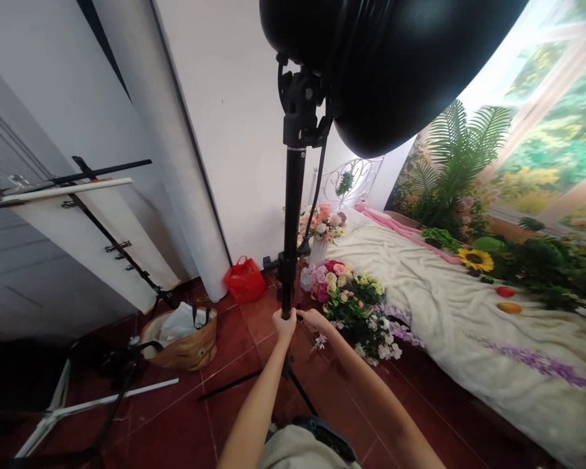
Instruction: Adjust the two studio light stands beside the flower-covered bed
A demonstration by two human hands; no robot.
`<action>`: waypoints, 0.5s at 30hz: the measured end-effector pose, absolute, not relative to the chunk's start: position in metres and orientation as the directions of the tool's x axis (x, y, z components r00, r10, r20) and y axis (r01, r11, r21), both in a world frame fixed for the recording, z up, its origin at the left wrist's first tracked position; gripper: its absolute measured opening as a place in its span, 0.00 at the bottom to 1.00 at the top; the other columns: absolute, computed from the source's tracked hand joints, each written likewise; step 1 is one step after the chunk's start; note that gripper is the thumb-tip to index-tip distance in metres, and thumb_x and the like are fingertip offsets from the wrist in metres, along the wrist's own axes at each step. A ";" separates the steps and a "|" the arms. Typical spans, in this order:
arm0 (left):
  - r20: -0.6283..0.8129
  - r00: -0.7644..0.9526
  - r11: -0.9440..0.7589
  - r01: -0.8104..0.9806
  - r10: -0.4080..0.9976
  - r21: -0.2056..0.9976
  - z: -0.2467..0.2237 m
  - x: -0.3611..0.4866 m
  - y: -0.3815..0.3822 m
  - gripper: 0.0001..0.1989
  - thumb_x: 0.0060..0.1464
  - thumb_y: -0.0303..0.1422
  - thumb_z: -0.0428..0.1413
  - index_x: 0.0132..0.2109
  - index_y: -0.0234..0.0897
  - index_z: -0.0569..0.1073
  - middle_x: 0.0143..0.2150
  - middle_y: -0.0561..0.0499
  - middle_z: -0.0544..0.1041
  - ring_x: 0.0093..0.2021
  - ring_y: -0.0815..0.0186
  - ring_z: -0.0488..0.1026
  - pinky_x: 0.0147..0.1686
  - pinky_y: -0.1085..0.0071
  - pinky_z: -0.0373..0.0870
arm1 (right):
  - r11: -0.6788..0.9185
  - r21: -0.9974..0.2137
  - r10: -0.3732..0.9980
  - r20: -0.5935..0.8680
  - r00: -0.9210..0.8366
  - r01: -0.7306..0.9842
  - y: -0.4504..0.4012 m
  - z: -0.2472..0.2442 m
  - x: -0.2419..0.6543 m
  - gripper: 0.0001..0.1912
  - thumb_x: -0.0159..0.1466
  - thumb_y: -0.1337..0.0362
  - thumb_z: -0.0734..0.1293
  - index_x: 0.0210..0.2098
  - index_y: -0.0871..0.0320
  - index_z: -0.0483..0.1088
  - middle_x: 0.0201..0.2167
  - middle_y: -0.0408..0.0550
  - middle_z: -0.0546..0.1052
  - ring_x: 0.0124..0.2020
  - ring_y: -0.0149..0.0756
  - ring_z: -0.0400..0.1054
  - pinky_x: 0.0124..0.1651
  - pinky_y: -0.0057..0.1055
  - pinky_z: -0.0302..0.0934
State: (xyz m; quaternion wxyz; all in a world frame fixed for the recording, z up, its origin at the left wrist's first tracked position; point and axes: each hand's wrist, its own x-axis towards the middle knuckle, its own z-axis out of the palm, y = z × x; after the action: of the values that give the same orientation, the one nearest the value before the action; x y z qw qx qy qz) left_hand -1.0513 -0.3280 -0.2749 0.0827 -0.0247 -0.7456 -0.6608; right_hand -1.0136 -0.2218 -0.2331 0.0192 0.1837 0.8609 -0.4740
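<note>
A black light stand (293,195) rises upright in the middle of the view, with a large black lamp head (385,65) on top. My left hand (284,322) is wrapped round the lower part of its pole. Just to the right, my right hand (315,319) has its fingers closed at a small part beside the pole; what they pinch is too small to make out. A black cable (318,185) hangs from the lamp head along the pole. The stand's legs (300,391) spread over the red tiled floor below my hands.
Flower bunches (344,293) stand right of the pole, beside a bed with a cream blanket (434,299). A red bag (245,280) sits by the wall. At left are a basket (188,342), a white panel (102,241) and white stand legs (102,405).
</note>
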 end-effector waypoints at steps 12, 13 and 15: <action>0.166 -0.985 0.093 0.161 -0.052 0.983 -0.272 -1.051 -0.327 0.14 0.41 0.37 0.56 0.17 0.33 0.66 0.16 0.53 0.64 0.18 0.72 0.61 0.19 0.76 0.58 | 0.846 -0.520 -0.071 0.110 -0.991 -0.118 -0.212 -0.217 -0.981 0.19 0.56 0.66 0.62 0.48 0.52 0.67 0.45 0.48 0.72 0.46 0.37 0.64 0.46 0.29 0.58; 0.168 -0.984 0.097 0.162 -0.055 0.982 -0.272 -1.051 -0.327 0.14 0.41 0.38 0.56 0.17 0.33 0.65 0.16 0.53 0.64 0.18 0.72 0.61 0.19 0.76 0.58 | 0.872 -0.480 -0.066 0.083 -0.994 -0.098 -0.210 -0.215 -0.985 0.18 0.56 0.67 0.62 0.47 0.52 0.67 0.42 0.48 0.73 0.45 0.37 0.65 0.44 0.28 0.58; 0.176 -0.983 0.113 0.170 -0.049 0.979 -0.272 -1.051 -0.328 0.14 0.41 0.38 0.55 0.17 0.33 0.65 0.16 0.53 0.64 0.18 0.72 0.61 0.19 0.76 0.57 | 0.914 -0.401 -0.050 0.043 -0.998 -0.063 -0.208 -0.213 -0.992 0.16 0.56 0.67 0.63 0.44 0.54 0.69 0.37 0.49 0.74 0.40 0.37 0.67 0.40 0.28 0.58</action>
State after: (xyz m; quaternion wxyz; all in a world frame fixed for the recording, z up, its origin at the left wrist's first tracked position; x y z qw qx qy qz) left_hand -1.0508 -0.3276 -0.2722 0.0822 -0.0410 -0.7414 -0.6648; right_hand -0.9923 -0.2082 -0.2134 -0.0159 -0.0291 0.9781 -0.2053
